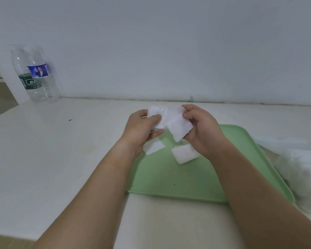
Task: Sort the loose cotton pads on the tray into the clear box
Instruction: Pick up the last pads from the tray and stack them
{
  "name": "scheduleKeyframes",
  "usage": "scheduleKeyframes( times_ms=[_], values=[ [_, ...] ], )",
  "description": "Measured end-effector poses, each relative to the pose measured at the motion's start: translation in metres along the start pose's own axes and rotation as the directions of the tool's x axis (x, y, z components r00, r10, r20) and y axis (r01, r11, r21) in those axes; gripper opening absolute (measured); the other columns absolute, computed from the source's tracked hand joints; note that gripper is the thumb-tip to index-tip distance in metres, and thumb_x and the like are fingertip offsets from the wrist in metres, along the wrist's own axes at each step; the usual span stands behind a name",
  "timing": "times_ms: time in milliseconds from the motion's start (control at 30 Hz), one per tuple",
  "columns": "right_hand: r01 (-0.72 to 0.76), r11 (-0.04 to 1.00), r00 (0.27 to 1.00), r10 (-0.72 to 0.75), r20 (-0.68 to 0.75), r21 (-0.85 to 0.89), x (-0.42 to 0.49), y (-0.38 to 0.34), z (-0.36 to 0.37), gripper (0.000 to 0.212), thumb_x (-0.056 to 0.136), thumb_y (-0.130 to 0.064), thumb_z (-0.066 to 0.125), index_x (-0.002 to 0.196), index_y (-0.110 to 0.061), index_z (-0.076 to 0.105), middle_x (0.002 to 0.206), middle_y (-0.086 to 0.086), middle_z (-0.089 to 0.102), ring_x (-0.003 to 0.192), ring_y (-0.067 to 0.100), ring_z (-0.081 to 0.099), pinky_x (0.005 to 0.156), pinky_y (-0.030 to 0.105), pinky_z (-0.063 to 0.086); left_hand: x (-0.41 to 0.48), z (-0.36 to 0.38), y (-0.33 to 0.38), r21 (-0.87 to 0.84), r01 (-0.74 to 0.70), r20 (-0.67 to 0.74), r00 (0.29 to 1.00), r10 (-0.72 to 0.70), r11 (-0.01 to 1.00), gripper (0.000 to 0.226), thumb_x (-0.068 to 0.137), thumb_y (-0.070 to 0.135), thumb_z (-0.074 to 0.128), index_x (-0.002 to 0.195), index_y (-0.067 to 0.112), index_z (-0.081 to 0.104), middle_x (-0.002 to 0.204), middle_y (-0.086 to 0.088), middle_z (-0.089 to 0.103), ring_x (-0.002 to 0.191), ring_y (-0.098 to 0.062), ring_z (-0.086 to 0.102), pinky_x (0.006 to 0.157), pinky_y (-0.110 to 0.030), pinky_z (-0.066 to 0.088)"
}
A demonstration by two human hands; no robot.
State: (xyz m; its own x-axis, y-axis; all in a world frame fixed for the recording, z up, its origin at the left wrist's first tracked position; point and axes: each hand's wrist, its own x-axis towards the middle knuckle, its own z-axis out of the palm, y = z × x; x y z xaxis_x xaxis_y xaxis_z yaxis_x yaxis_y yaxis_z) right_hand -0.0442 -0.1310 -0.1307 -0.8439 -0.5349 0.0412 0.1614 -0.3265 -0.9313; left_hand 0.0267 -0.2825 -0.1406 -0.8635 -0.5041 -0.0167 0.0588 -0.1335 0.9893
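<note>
my left grip (142, 126) pinches one cotton pad (157, 114) | my right grip (199, 130) pinches a second pad (179, 126), edges overlapping, both held above the green tray (169, 178) far end | flat pad (153, 147) and thicker pad stack (185, 154) lie loose on tray below | tray on desk (61, 150) | bottles (34, 76) far left

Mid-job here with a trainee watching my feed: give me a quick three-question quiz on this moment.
1. True or false: the green tray has no pads left on it.
2. How many plastic bottles stand at the far left?
3. What does the right hand hold? A) a cotton pad B) a bottle C) nothing

Key:
1. False: pads lie on it.
2. Two.
3. A: it pinches a cotton pad; the left hand grips another.
</note>
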Motion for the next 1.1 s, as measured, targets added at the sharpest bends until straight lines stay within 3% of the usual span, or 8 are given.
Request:
scheduleKeyframes(
  times_ms=[200,400,500,567,700,867,967,1100],
  values=[
    [0.146,0.959,0.989,-0.149,0.006,-0.243,-0.003,0.005,0.001,0.027,0.096,0.001,0.052,0.103,-0.015,0.072,0.080,0.000,0.069,0.079,0.016,0.065,0.072,0.035,0.053,-0.005,0.008,0.003,-0.034,0.018,0.183,0.983,-0.011,0.999,0.024,0.095,-0.005,0.053,0.112,0.000,0.070,0.070,0.003,0.069,0.060,-0.008,0.066,0.060,-0.019,0.055],
    [0.226,0.911,0.964,-0.260,-0.056,-0.344,0.000,0.011,0.002,0.026,0.094,-0.003,0.061,0.105,-0.024,0.072,0.081,-0.002,0.067,0.079,0.014,0.065,0.080,0.037,0.054,-0.005,0.009,0.004,-0.108,0.041,0.201,0.979,-0.018,0.993,0.028,0.098,-0.003,0.050,0.120,0.000,0.067,0.086,-0.005,0.075,0.071,-0.013,0.071,0.065,-0.022,0.059],
    [0.231,0.916,0.958,-0.274,-0.088,-0.329,0.000,0.012,0.003,0.025,0.094,-0.004,0.061,0.104,-0.024,0.071,0.090,-0.003,0.068,0.082,0.014,0.068,0.082,0.043,0.058,-0.003,0.009,0.001,-0.142,0.063,0.203,0.979,-0.033,0.988,0.026,0.101,0.003,0.052,0.125,0.001,0.064,0.104,-0.011,0.076,0.089,-0.018,0.075,0.073,-0.026,0.061],
    [0.239,0.914,0.952,-0.287,-0.107,-0.329,0.000,0.012,0.003,0.024,0.094,-0.003,0.062,0.104,-0.023,0.071,0.092,-0.003,0.068,0.080,0.010,0.068,0.080,0.039,0.059,-0.002,0.009,0.001,-0.155,0.076,0.202,0.978,-0.044,0.985,0.026,0.102,0.004,0.052,0.125,0.002,0.064,0.110,-0.013,0.075,0.095,-0.021,0.075,0.078,-0.030,0.062],
    [0.246,0.900,0.941,-0.311,-0.136,-0.360,0.000,0.010,0.002,0.023,0.093,-0.005,0.064,0.103,-0.025,0.070,0.089,-0.005,0.068,0.075,0.009,0.066,0.069,0.028,0.056,-0.004,0.010,0.002,-0.169,0.111,0.206,0.976,-0.075,0.979,0.028,0.100,0.003,0.049,0.123,0.001,0.065,0.104,-0.012,0.074,0.093,-0.024,0.075,0.083,-0.036,0.063],
    [0.271,0.844,0.914,-0.377,-0.151,-0.463,0.002,0.013,0.002,0.022,0.089,-0.009,0.067,0.099,-0.027,0.070,0.094,-0.005,0.070,0.086,0.011,0.067,0.076,0.028,0.055,-0.005,0.011,0.005,-0.261,0.183,0.226,0.966,-0.124,0.948,0.028,0.102,0.020,0.049,0.118,0.003,0.063,0.107,-0.018,0.075,0.087,-0.028,0.074,0.079,-0.039,0.063],
    [0.299,0.776,0.895,-0.430,-0.119,-0.556,0.002,0.015,0.003,0.021,0.089,-0.012,0.068,0.102,-0.029,0.069,0.097,-0.009,0.069,0.093,0.007,0.065,0.082,0.028,0.053,-0.006,0.013,0.003,-0.158,0.114,0.215,0.973,-0.078,0.981,0.026,0.100,0.028,0.060,0.111,0.006,0.069,0.096,-0.010,0.076,0.086,-0.022,0.074,0.079,-0.034,0.061],
    [0.289,0.708,0.884,-0.456,-0.104,-0.644,0.000,0.016,0.006,0.021,0.090,-0.019,0.068,0.107,-0.030,0.064,0.090,-0.011,0.064,0.078,0.006,0.060,0.066,0.017,0.045,-0.003,0.012,-0.004,-0.072,0.040,0.183,0.983,-0.026,0.997,0.028,0.099,0.019,0.064,0.119,0.000,0.066,0.107,-0.014,0.076,0.093,-0.020,0.075,0.079,-0.028,0.060]
  ],
)
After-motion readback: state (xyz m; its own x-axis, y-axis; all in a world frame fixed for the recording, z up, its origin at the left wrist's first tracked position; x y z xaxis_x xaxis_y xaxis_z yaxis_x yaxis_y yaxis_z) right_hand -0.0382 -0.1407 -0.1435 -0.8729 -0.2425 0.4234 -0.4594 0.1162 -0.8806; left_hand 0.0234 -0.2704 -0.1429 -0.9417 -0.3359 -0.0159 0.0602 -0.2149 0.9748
